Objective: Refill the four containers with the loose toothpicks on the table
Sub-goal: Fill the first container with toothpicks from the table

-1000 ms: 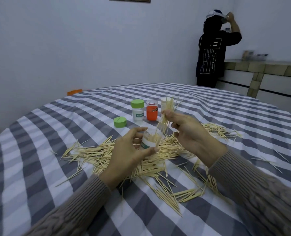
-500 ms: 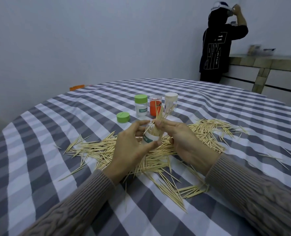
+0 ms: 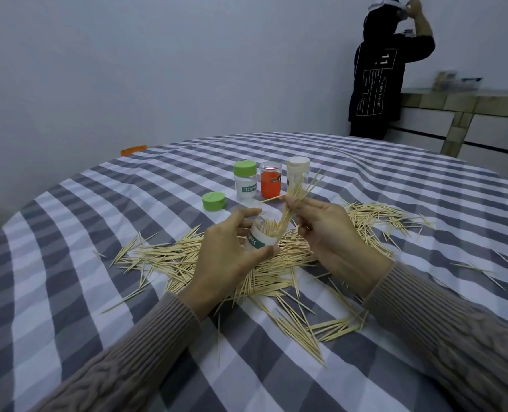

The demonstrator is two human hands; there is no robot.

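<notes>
My left hand (image 3: pixel 226 257) grips a clear open container (image 3: pixel 261 237) with a green-and-white label, tilted toward my right hand. My right hand (image 3: pixel 327 233) pinches a bundle of toothpicks (image 3: pixel 294 200) whose lower ends sit inside the container's mouth. Loose toothpicks (image 3: pixel 169 257) lie scattered on the striped table under and around both hands. Behind stand a green-lidded container (image 3: pixel 245 179), an orange container (image 3: pixel 270 183) and a white-lidded container (image 3: pixel 298 171). A loose green lid (image 3: pixel 214 201) lies left of them.
The round table has a grey-and-white checked cloth (image 3: pixel 68 263). A person in a dark top (image 3: pixel 377 78) stands at the back right by a counter (image 3: pixel 467 102). An orange object (image 3: pixel 133 150) sits at the table's far left edge.
My right hand lowered the bundle toward the container, then spread it; the toothpicks' ends now sit in the container's mouth. The view dipped and shifted slightly.
</notes>
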